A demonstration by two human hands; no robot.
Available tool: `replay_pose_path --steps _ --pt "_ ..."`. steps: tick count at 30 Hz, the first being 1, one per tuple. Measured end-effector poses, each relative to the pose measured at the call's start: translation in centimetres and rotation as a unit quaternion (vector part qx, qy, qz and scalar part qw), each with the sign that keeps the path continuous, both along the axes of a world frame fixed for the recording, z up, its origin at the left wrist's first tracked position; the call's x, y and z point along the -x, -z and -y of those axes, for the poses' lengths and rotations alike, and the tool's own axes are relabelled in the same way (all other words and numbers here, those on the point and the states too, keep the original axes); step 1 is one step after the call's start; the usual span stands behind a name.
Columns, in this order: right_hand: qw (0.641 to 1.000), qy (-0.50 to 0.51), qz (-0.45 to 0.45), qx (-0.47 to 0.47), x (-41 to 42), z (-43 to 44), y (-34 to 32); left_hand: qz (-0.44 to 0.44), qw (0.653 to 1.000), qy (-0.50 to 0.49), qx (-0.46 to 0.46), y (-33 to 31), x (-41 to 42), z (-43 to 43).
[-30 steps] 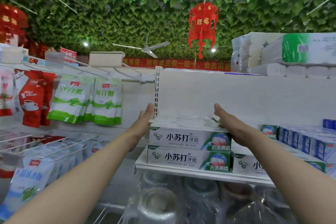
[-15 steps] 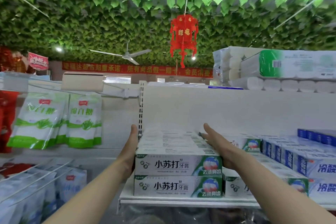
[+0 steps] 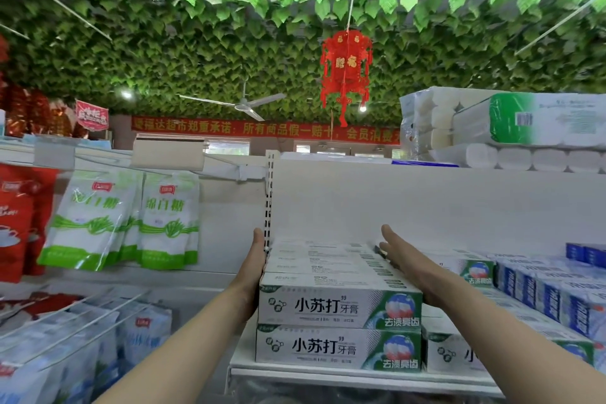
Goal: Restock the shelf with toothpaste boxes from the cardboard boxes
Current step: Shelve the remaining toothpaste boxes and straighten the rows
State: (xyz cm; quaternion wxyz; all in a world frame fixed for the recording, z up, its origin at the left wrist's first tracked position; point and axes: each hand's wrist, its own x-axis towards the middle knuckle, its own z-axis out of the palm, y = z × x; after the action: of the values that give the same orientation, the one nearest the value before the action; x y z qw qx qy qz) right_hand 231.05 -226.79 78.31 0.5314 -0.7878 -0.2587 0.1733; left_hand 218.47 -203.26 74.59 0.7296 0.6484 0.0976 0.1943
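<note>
My left hand (image 3: 254, 269) and right hand (image 3: 408, 267) lie flat, fingers straight, against both ends of the top row of white-and-green cardboard toothpaste boxes (image 3: 337, 303) on the white metal shelf (image 3: 328, 373); they look light, stiff, slick, so I'd press evenly at the ends.

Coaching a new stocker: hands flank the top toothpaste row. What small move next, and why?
Probably ease both hands away. The left hand and right hand lie flat along the top row, which looks square on the bottom row on the shelf.
</note>
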Motion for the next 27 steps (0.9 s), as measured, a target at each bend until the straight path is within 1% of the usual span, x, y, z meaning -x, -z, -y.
replay_pose_path --steps 2,5,6,9,12,14,15,17,19,22,25,27 --pt "0.999 0.023 0.039 -0.028 -0.2 -0.3 -0.5 0.007 1.000 -0.011 -0.023 -0.6 -0.1 0.2" --pt "0.993 0.053 0.084 -0.064 -1.9 -0.6 -1.1 0.057 0.998 0.008 -0.012 -2.0 1.4 1.6" --pt "0.992 0.065 0.091 -0.059 -2.5 -0.7 -1.1 0.055 0.998 0.000 -0.009 -2.3 1.2 1.5" --pt "0.993 0.057 0.104 -0.001 -3.7 -0.5 -1.5 0.006 1.000 -0.027 0.007 -1.4 -3.5 -2.4" --pt "0.993 0.039 0.102 0.048 -4.1 -0.5 -1.3 -0.003 0.999 -0.039 -0.019 -1.0 -5.7 -4.4" --pt "0.993 0.030 0.088 0.076 -4.5 -0.5 -0.9 -0.009 0.999 -0.022 -0.031 -0.7 -6.2 -4.7" --pt "0.992 0.032 0.086 0.086 -4.9 -0.6 -0.6 -0.007 1.000 -0.007 -0.023 -0.6 -6.3 -4.7" --pt "0.988 0.042 0.099 0.109 -5.8 -1.1 -0.2 0.005 1.000 0.009 -0.014 -0.7 -6.5 -5.0" --pt "0.981 0.051 0.119 0.143 -6.4 -1.7 -0.1 0.011 1.000 0.002 -0.005 -0.5 -7.1 -5.7" --pt "0.963 0.068 0.162 0.202 -7.0 -2.4 -0.3 -0.006 1.000 0.010 -0.024 -0.4 -7.8 -6.1" --pt "0.954 0.088 0.189 0.216 -7.6 -2.7 -0.4 0.004 1.000 0.025 0.005 -0.6 -8.2 -5.6" --pt "0.957 0.089 0.180 0.210 -8.3 -2.5 -0.2 0.017 1.000 0.004 0.002 -0.3 -8.9 -6.2"
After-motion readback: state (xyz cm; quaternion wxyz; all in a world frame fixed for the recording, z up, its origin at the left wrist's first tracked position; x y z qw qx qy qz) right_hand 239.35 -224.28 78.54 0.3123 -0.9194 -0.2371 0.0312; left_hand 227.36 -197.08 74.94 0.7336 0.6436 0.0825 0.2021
